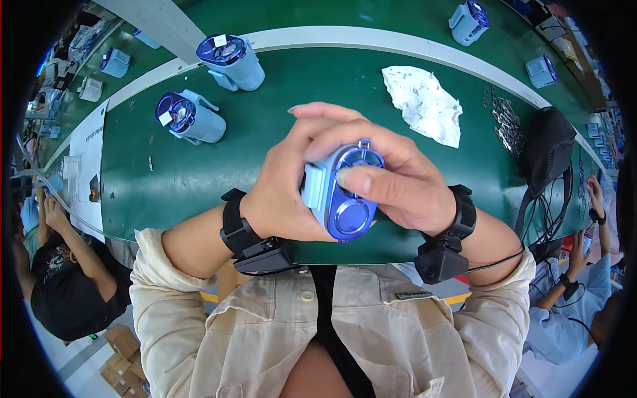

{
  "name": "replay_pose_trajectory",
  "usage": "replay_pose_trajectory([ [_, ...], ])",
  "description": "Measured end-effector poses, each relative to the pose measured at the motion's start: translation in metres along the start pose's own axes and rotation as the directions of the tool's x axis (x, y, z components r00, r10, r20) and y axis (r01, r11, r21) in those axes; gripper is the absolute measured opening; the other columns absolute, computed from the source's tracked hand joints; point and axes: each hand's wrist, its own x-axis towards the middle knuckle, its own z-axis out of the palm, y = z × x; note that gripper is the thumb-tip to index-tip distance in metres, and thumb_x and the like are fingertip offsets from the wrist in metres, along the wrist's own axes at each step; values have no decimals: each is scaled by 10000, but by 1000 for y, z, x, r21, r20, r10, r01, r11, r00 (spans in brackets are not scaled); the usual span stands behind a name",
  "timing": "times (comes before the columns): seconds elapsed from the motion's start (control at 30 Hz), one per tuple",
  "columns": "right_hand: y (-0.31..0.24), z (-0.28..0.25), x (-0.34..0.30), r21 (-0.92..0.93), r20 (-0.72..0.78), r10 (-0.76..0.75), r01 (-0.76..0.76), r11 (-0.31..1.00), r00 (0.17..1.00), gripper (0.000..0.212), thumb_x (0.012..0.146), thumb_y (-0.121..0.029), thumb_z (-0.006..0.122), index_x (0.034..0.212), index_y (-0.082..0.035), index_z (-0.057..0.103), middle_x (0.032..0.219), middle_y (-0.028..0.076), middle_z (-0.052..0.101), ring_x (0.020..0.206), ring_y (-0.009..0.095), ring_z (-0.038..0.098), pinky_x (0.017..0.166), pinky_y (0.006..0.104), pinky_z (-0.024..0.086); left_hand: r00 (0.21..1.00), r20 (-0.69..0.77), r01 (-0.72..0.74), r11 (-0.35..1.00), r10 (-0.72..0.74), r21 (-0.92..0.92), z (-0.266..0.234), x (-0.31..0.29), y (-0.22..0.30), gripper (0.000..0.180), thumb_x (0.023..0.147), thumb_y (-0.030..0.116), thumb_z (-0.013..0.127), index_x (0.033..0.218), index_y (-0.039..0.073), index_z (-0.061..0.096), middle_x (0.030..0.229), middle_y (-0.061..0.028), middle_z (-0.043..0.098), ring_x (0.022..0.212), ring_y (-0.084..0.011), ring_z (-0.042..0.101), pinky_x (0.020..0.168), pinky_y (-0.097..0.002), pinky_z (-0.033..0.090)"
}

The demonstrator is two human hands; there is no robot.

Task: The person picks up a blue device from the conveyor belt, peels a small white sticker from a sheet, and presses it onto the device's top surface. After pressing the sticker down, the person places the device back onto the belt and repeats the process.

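A small light-blue device (316, 187) with a glossy dark-blue top is held above the near edge of the green table. Its top has a round disc at the near end and a spoked round opening, partly covered by my thumb. My left hand (282, 179) wraps the body from the left. My right hand (415, 182) grips it from the right, fingers curled over the far side and thumb pressed on the top. Two similar devices, one nearer (210, 126) and one farther (247, 71), lie on the table to the left, each with a white tag on top.
A crumpled white sheet (424, 109) lies at the right rear, beside a pile of small metal parts (507, 126). A black pouch (547, 146) with cables sits at the right edge. More devices (468, 25) stand beyond the pale rail (332, 36). Co-workers sit on both sides.
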Motion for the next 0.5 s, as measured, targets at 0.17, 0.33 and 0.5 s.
replay_pose_trajectory([
  [0.17,-7,1,-2,-251,53,-44,56,966,998,337,961,-277,539,1193,-34,571,1439,224,360,1347,264,354,1068,369,315,1000,3,22,992,-22,-120,3,-4,-8,828,562,222,905,1230,63,443,1150,-127,599,1007,-263,635,866,-357,497],
  [0.33,-6,4,0,-39,-104,70,-75,996,992,372,976,-317,507,1194,-21,561,1441,224,358,1339,267,363,1070,374,318,996,-23,83,974,-90,-211,6,-1,-8,886,536,226,919,1247,54,418,1128,-126,600,1010,-261,635,870,-355,498],
  [0.5,-13,3,5,29,-94,100,-97,995,991,391,975,-325,503,1192,-4,556,1448,216,354,1296,256,417,1055,373,346,998,-57,8,991,-16,-137,5,1,-9,924,526,230,921,1263,43,396,1123,-131,599,1018,-267,633,872,-357,499],
])
